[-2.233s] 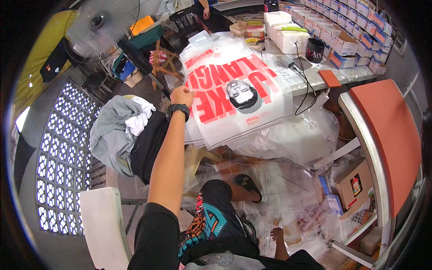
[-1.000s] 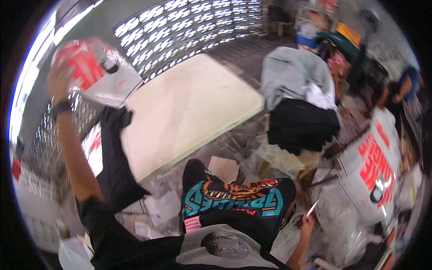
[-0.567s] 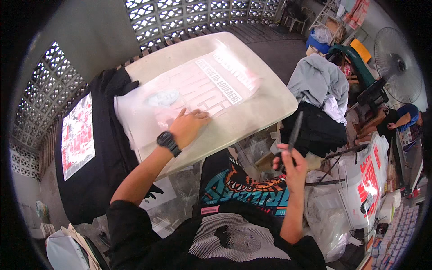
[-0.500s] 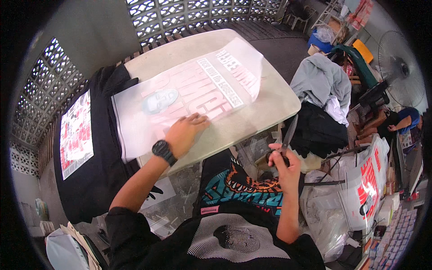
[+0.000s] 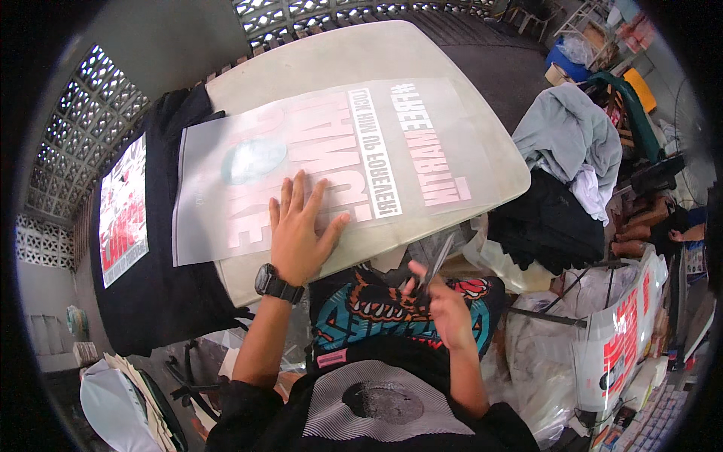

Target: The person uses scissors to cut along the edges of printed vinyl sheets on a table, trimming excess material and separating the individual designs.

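A translucent film sheet (image 5: 437,98) printed with pale red and dark lettering and an oval portrait lies across the pale table (image 5: 339,56). My left hand (image 5: 303,239), a black watch on its wrist, rests on the sheet near the table's front edge, fingers spread. In my right hand (image 5: 448,309) is a pair of scissors (image 5: 440,260). I hold them above my lap, off the table's near right edge, with the blades pointing up and away. The sheet's left end overlaps a black garment (image 5: 169,196), which carries a red, white and black print (image 5: 124,215).
Beyond the table's right corner sit a grey cloth (image 5: 565,132) and a black cloth (image 5: 546,230). Clear plastic bags (image 5: 538,369) and another printed sheet (image 5: 621,339) lie at the right. At the far right, part of another person (image 5: 681,230) shows. Folded boards (image 5: 120,407) stand lower left.
The sheet's lifted right end has come down flat on the table. My left hand has spread its fingers on it. My right hand has drawn the scissors left, toward my lap.
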`<state>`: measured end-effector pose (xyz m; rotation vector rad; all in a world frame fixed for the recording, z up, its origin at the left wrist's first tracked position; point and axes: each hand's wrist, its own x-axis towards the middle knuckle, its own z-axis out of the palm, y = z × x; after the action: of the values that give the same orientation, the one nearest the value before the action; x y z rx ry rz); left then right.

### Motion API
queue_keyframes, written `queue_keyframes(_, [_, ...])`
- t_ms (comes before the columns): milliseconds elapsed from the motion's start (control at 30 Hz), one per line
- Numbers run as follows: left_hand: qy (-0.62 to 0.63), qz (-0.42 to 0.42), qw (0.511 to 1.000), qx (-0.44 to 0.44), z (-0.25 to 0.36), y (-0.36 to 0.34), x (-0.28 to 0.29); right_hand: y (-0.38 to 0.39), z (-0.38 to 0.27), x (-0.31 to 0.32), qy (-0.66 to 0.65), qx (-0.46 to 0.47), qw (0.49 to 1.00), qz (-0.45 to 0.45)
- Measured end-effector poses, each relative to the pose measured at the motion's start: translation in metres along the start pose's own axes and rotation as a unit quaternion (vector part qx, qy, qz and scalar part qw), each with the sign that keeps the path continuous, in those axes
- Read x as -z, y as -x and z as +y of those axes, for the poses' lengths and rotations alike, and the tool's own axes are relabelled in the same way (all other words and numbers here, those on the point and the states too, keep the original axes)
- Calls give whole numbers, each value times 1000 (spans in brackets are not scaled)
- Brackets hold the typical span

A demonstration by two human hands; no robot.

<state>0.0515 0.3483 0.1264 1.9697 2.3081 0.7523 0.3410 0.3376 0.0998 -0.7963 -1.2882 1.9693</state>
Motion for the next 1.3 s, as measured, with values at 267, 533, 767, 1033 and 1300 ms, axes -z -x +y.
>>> queue_keyframes(267, [5,-13,1000,4,4,-22,-7,4,4,13,-6,-55,998,-11])
queue_keyframes(533, [-36,-23,999,-6,31,-16,-33,21,5,14,17,-80,996,-27])
queue_keyframes(767, [-41,-30,999,-8,39,8,-20,16,1,-13,-58,-59,996,-20])
queue_keyframes(1033, [-43,-20,999,7,39,10,-21,27,-11,-15,-8,-106,994,-15])
queue_keyframes(1300, [-57,-15,998,7,37,8,-23,14,2,-14,-30,-46,998,-23])
